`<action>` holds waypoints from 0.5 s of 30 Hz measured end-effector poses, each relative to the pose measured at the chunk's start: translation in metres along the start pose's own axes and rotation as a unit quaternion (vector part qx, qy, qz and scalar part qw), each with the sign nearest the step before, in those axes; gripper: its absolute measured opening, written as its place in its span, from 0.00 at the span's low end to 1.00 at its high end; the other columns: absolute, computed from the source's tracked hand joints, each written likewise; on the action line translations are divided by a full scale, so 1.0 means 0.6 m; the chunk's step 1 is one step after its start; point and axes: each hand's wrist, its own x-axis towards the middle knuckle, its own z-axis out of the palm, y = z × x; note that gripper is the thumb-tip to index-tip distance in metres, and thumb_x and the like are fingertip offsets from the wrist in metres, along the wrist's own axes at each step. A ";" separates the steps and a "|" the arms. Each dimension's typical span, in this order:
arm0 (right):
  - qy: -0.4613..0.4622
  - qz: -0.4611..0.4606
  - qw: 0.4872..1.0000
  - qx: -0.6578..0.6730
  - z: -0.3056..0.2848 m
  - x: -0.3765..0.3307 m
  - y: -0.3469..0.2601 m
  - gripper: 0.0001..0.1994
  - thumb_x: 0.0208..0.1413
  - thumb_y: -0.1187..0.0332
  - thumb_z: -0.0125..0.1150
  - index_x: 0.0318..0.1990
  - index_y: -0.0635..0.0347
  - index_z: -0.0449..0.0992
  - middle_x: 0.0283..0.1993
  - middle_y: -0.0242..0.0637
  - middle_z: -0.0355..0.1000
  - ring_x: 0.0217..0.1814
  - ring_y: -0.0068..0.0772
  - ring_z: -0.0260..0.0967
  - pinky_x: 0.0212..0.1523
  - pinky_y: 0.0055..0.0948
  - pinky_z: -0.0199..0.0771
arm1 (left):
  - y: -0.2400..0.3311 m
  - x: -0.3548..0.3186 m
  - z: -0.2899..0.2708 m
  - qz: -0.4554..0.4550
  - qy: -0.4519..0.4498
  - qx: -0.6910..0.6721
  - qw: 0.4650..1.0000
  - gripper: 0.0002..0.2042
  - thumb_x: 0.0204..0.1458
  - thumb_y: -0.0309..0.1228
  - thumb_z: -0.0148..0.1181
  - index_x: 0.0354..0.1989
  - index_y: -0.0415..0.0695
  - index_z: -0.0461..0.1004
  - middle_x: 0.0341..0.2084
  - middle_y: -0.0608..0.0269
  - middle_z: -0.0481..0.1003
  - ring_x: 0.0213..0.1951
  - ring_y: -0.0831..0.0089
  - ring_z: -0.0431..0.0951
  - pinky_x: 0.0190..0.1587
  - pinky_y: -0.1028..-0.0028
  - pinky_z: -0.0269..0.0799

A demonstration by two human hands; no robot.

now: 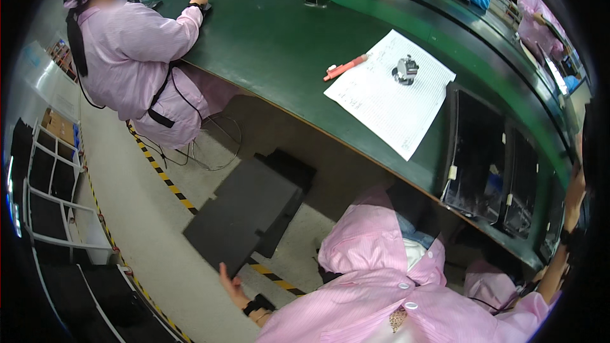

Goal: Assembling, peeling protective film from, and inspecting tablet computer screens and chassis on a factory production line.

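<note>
The left hand (232, 286) held the near edge of a dark flat panel (244, 216) low over the floor beside the counter (279, 51), fingers closed on it. It looked stiff, light, best gripped at its edges. The right hand (575, 200), raised at the counter's right end, could not be read.

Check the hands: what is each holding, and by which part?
Left hand grips the dark flat panel by its near lower edge. Right hand at the frame's rim: cannot tell.
</note>
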 end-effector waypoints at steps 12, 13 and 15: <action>0.036 -0.085 0.965 0.246 -0.034 -0.040 -0.110 0.21 0.61 0.67 0.34 0.54 0.75 0.62 0.59 0.52 0.63 0.64 0.53 0.56 0.65 0.45 0.50 | 0.125 -0.208 0.340 0.225 -0.125 -0.111 0.960 0.18 0.54 0.48 0.52 0.35 0.43 0.70 0.25 0.66 0.73 0.11 0.84 0.55 0.11 0.83 0.46; 0.045 -0.098 0.967 0.232 -0.029 -0.043 -0.111 0.20 0.61 0.67 0.35 0.55 0.73 0.63 0.58 0.52 0.63 0.64 0.52 0.57 0.65 0.45 0.51 | 0.123 -0.218 0.391 0.215 -0.091 -0.137 0.963 0.19 0.52 0.49 0.53 0.35 0.42 0.70 0.24 0.67 0.70 0.13 0.83 0.58 0.12 0.82 0.47; 0.067 -0.126 0.963 0.229 -0.033 -0.035 -0.129 0.19 0.60 0.68 0.39 0.56 0.70 0.62 0.58 0.53 0.63 0.63 0.53 0.58 0.64 0.45 0.53 | 0.134 -0.242 0.465 0.225 -0.097 -0.132 0.961 0.16 0.52 0.41 0.57 0.39 0.41 0.67 0.27 0.63 0.69 0.15 0.77 0.61 0.11 0.79 0.55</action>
